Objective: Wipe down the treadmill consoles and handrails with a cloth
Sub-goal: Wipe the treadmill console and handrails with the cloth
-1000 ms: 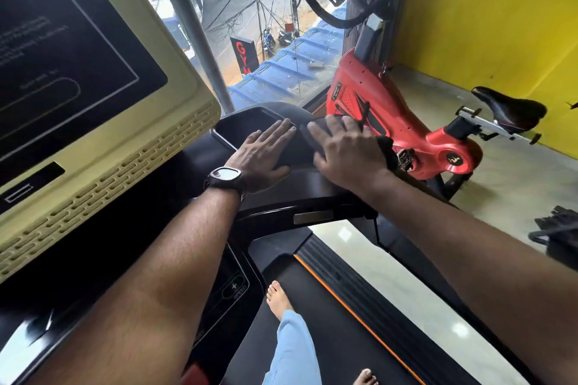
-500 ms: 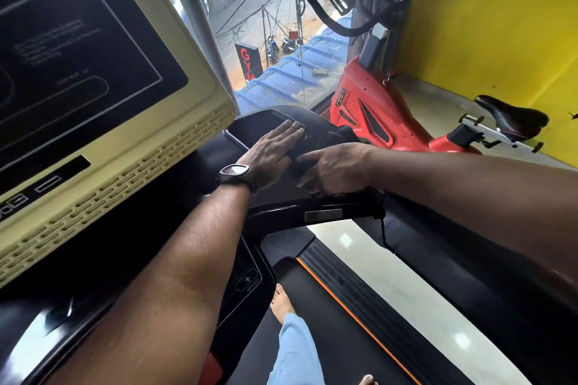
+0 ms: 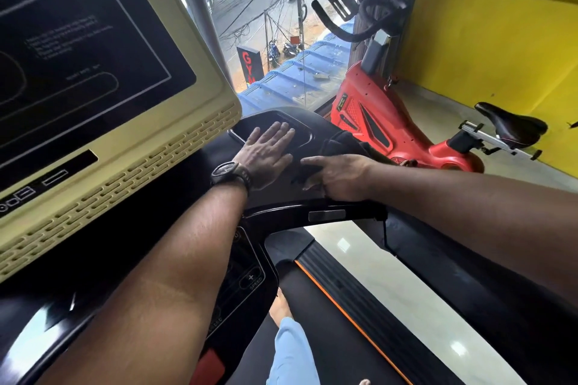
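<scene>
**Black glossy treadmill console** (image 3: 219,166): flat shelf. It is bounded on the left by a cream-yellow plastic screen housing (image 3: 175,147), ahead by a glass window (image 3: 275,40), and at the near edge by a black curved handrail (image 3: 281,212). The right end drops off just past the hands. A red exercise bike (image 3: 369,112) stands close beyond it, against a yellow wall (image 3: 500,40). An open strip of pale polished floor (image 3: 391,284) runs beside the belt.

**Left hand** (image 3: 266,155): flat, fingers straight and together, palm down on the console's recessed tray.

**Right hand** (image 3: 337,176): forefinger extended, remaining fingers curled onto the cloth.

**Black crumpled cloth** (image 3: 339,142): bunched at the console's right end, near the left hand.
</scene>
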A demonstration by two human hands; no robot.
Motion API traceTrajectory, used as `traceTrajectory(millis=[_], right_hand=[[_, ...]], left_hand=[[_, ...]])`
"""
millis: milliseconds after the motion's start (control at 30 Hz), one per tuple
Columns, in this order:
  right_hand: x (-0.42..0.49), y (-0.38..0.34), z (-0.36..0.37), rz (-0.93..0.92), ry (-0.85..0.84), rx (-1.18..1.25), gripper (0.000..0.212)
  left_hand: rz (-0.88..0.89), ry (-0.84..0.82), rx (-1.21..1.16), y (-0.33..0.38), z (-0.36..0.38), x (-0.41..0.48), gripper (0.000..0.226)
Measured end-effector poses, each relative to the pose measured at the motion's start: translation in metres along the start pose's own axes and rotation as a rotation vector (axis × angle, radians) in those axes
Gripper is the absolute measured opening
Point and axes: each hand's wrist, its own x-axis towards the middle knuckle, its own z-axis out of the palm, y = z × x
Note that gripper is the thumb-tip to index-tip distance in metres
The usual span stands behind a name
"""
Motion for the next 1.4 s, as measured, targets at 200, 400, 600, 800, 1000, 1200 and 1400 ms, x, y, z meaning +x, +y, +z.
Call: traceTrajectory(millis=[200,400,600,800,1000,1200,1400], right_hand=[[0.001,0.000,-0.005,-0.068,0.078,-0.262,0.043],[-0.006,-0.006,0.013,0.065,0.162,-0.104,0.037],[-0.027,-0.029,0.051,0.385,0.606,0.122,0.031],[-0.035,-0.041,0.047,0.924,0.696,0.525,0.050],[-0.036,-0.033,0.046,0.859,0.607,0.627,0.057],[-0.041,-0.023,0.044,0.618,0.614,0.562,0.051],[-0.029,-0.005,0.037,0.149,0.663,0.148,0.043]], left_hand=[[-0.010,-0.009,-0.001,-0.005,0.000,0.000,0.061],[-0.015,-0.001,-0.022,-0.007,-0.001,-0.001,0.061],[-0.021,0.003,-0.006,-0.007,0.001,0.000,0.059],[-0.030,0.001,0.006,-0.003,0.000,0.000,0.057],[-0.039,0.000,0.007,-0.003,0.000,0.001,0.057],[-0.052,0.013,0.009,-0.003,0.001,0.003,0.057],[-0.054,0.025,0.012,-0.002,0.000,0.002,0.057]])
